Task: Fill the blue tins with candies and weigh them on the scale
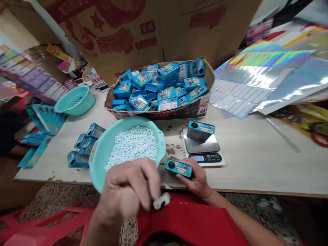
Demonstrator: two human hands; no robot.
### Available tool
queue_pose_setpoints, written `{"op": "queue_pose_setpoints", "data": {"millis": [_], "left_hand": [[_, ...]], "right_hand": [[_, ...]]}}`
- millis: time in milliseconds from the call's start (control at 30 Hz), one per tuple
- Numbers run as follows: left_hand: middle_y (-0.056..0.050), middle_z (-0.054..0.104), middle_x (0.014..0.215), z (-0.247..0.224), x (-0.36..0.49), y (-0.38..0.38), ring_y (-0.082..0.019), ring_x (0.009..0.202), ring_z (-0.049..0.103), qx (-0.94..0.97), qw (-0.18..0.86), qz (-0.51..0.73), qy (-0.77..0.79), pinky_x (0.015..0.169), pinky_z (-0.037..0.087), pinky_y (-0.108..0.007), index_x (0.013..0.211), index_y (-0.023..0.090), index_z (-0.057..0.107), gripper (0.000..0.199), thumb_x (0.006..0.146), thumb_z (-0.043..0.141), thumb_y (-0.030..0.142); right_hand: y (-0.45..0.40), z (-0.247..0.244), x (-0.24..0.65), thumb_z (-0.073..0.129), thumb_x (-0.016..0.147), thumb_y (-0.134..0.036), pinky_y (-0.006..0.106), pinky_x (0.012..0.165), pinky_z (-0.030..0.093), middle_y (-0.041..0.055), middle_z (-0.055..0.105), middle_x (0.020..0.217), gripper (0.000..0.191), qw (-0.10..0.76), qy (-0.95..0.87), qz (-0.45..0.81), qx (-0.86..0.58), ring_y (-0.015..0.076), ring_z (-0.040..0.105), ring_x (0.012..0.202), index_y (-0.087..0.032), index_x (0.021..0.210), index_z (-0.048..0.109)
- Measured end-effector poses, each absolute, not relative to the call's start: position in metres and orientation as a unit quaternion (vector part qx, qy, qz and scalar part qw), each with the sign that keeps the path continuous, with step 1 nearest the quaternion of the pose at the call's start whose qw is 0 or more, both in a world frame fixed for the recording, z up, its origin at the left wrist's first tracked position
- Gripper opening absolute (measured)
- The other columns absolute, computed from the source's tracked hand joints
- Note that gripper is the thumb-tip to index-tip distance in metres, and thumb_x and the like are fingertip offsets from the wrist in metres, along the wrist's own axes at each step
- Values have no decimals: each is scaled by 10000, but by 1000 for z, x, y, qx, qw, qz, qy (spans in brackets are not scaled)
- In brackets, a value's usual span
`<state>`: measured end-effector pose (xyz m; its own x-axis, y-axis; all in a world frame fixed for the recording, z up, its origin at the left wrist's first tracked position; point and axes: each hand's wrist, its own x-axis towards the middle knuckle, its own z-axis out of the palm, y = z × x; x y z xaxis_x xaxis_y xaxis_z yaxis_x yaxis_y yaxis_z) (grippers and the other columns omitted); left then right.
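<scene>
My right hand grips a small blue candy box at the table's front edge, its top with a dark round spot facing up. My left hand, fingers curled and smeared by motion, hovers over the near rim of a turquoise basin. Pale blue candies lie heaped in that basin. Close to the left fingertips is a small white and black object; whether they touch it I cannot tell. Another blue candy box stands on a digital scale with a lit display.
Behind the basin, a cardboard tray holds many blue boxes. Several blue boxes stand left of the basin. A smaller turquoise bowl sits farther left. Shiny holographic sheets cover the back right. A person's dark sleeve shows far left.
</scene>
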<state>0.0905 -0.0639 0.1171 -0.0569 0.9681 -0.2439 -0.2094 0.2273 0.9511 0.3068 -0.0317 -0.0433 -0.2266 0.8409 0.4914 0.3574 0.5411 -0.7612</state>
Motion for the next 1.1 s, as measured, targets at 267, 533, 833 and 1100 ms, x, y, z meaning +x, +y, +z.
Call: {"op": "queue_pose_setpoints", "data": {"millis": [267, 533, 833, 1100], "left_hand": [[-87, 591, 1163, 24, 42, -23, -279, 1132, 502, 711, 211, 137, 657, 995, 375, -424, 1087, 227, 618, 333, 875, 493, 452], [-87, 598, 937, 14, 53, -22, -244, 775, 583, 714, 122, -12, 690, 629, 393, -296, 933, 201, 556, 307, 941, 332, 412], [-33, 561, 660, 38, 0, -12, -101, 464, 437, 173, 476, 575, 642, 401, 282, -184, 755, 162, 549, 275, 844, 469, 410], [61, 364, 461, 68, 13, -9, -44, 313, 296, -12, 591, 692, 415, 309, 171, -143, 644, 177, 395, 346, 952, 417, 334]], "right_hand": [[-31, -49, 310, 689, 784, -381, 359, 766, 552, 81, 670, 971, 408, 473, -737, 273, -399, 212, 648, 875, -213, 1135, 567], [-28, -41, 302, 650, 822, -433, 392, 860, 544, 96, 643, 1069, 464, 451, -754, 239, -413, 234, 635, 997, -226, 1213, 510], [28, 1, 356, 755, 682, -465, 495, 932, 462, 165, 499, 1249, 764, 530, -628, 71, -566, 298, 514, 1135, -167, 1303, 424], [60, 66, 304, 757, 686, -428, 348, 790, 511, 46, 661, 955, 458, 490, -678, 282, -469, 190, 626, 828, -189, 1049, 611]]}}
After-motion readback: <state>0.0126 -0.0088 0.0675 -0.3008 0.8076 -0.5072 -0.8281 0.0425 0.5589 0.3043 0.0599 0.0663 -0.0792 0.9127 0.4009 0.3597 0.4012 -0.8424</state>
